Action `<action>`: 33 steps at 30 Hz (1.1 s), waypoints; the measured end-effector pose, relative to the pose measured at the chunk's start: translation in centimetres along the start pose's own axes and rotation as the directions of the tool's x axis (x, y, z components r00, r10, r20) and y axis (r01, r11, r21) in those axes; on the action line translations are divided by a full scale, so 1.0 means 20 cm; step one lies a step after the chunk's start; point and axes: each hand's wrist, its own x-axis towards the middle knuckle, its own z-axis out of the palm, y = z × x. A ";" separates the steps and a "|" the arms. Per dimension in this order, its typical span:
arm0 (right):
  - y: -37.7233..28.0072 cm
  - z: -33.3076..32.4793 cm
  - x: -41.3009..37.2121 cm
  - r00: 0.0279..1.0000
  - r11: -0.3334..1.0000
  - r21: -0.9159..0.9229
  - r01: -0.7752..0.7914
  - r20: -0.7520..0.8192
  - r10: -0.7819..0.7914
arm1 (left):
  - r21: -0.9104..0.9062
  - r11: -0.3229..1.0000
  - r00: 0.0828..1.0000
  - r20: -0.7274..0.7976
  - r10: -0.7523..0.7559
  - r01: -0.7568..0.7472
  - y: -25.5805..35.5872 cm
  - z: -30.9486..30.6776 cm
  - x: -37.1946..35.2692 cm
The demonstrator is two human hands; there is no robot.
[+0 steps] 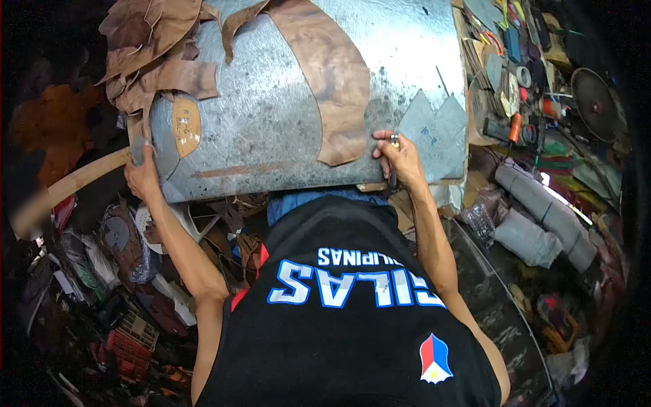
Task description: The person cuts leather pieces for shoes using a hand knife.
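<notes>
While the leather piece [333,83] lies on the bench [268,112], my left hand [143,178] (grip unclear) sits well left of it; beside it, my right hand [402,161] holds a dark object [392,180]: likely positioning, needing steadiness next.

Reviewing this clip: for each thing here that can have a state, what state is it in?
Left hand: at the table's left edge, grip unclear
Right hand: fingers curled around a dark object, mostly hidden
Leather strip: curved, lying flat
Leather pile: heaped, overlapping
Tan pattern: flat, written on
Gray notched pattern: flat, marked
Table: metal top, scuffed, spotted
Gray roll: rolled up
</notes>
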 end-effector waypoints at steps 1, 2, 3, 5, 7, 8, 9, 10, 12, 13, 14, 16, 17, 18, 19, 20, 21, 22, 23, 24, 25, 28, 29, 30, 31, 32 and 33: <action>0.00 -0.01 0.00 1.000 1.000 0.004 0.008 0.010 -0.008 | 0.097 0.995 0.999 0.008 -0.032 0.031 0.06 -0.03 -0.04; 0.00 0.00 0.00 1.000 1.000 0.013 -0.009 0.005 0.008 | 0.217 0.974 0.995 0.072 -0.076 0.059 0.19 -0.11 -0.10; -0.01 0.00 -0.01 1.000 0.999 0.023 -0.023 0.004 0.023 | 0.217 0.974 0.995 0.051 -0.080 0.067 0.18 -0.09 -0.09; -0.03 0.01 -0.01 1.000 0.999 0.036 -0.008 0.018 0.007 | 0.228 0.968 0.992 0.046 -0.116 0.102 0.14 -0.03 -0.07; -0.04 0.01 -0.02 0.999 0.997 0.060 -0.050 0.006 0.050 | 0.217 0.963 0.981 0.072 -0.181 0.161 0.16 -0.05 -0.03; -0.03 0.01 -0.01 0.999 0.997 0.066 -0.047 0.018 0.046 | 0.201 0.963 0.974 0.100 -0.202 0.179 0.12 -0.02 0.01; -0.03 0.00 0.00 0.998 0.996 0.069 -0.047 0.031 0.045 | 0.188 0.962 0.966 0.131 -0.223 0.197 0.08 0.01 0.04; -0.02 0.00 0.00 0.998 0.997 0.070 -0.043 0.043 0.040 | 0.104 0.975 0.968 0.138 -0.209 0.196 0.03 0.03 0.06; -0.01 -0.01 0.00 0.997 0.996 0.073 -0.044 0.059 0.040 | 0.090 0.977 0.971 0.123 -0.203 0.192 0.01 0.03 0.07; -0.01 -0.01 0.00 0.997 0.996 0.074 -0.044 0.065 0.040 | 0.065 0.981 0.975 0.114 -0.190 0.183 0.00 0.03 0.07; -0.01 -0.01 0.00 0.997 0.996 0.074 -0.045 0.069 0.040 | 0.068 0.981 0.975 0.114 -0.191 0.184 0.05 0.01 0.05; -0.01 -0.02 0.01 0.996 0.996 0.069 -0.051 0.079 0.046 | 0.098 0.967 0.956 0.154 -0.248 0.235 0.18 -0.04 0.00; -0.02 -0.02 0.01 0.995 0.997 0.063 -0.053 0.090 0.047 | 0.098 0.966 0.955 0.155 -0.252 0.239 0.17 -0.02 0.01; -0.01 -0.03 0.01 0.994 0.997 0.059 -0.056 0.093 0.050 | 0.097 0.966 0.960 0.127 -0.251 0.240 0.15 0.01 0.03; 0.00 -0.03 0.01 0.994 0.997 0.050 -0.054 0.094 0.049 | 0.094 0.966 0.963 0.096 -0.251 0.242 0.12 0.03 0.05; 0.00 -0.03 0.02 0.994 0.998 0.040 -0.052 0.096 0.048 | 0.095 0.964 0.962 0.093 -0.257 0.248 0.12 0.05 0.07; 0.00 -0.03 0.01 0.993 0.998 0.037 -0.054 0.103 0.050 | 0.098 0.959 0.960 0.068 -0.273 0.266 0.10 0.07 0.08; 0.00 -0.03 0.02 0.993 0.998 0.035 -0.053 0.105 0.049 | 0.099 0.954 0.957 0.042 -0.287 0.282 0.08 0.07 0.08; -0.01 -0.03 0.02 0.993 0.998 0.035 -0.050 0.104 0.046 | 0.099 0.954 0.956 0.040 -0.289 0.284 0.11 0.05 0.07; -0.01 -0.03 0.02 0.993 0.998 0.035 -0.051 0.104 0.047 | 0.153 0.953 0.964 0.021 -0.266 0.260 0.13 0.03 0.05; -0.01 -0.03 0.02 0.993 0.998 0.037 -0.047 0.109 0.043 | 0.207 0.950 0.971 0.006 -0.240 0.233 0.16 0.02 0.03; -0.02 -0.03 0.01 0.994 0.998 0.050 -0.049 0.105 0.043 | 0.234 0.960 0.987 -0.077 -0.141 0.155 0.24 -0.12 -0.08; -0.03 -0.03 0.01 0.993 0.997 0.059 -0.047 0.107 0.040 | 0.234 0.961 0.988 -0.066 -0.136 0.148 0.25 -0.15 -0.09; -0.03 -0.03 0.01 0.993 0.997 0.038 -0.064 0.103 0.060 | 0.172 0.968 0.980 -0.103 -0.169 0.185 0.26 -0.19 -0.10; -0.05 -0.03 0.01 0.993 0.997 0.036 -0.069 0.094 0.065 | 0.107 0.969 0.969 -0.137 -0.205 0.221 0.27 -0.24 -0.11; -0.06 -0.02 0.01 0.996 0.993 0.104 -0.058 0.071 0.051 | 0.015 0.983 0.978 -0.107 -0.178 0.181 0.32 -0.31 -0.13; -0.09 -0.02 -0.02 0.998 0.985 0.165 -0.047 0.043 0.041 | -0.311 0.929 0.979 0.034 -0.201 0.202 0.29 -0.38 -0.11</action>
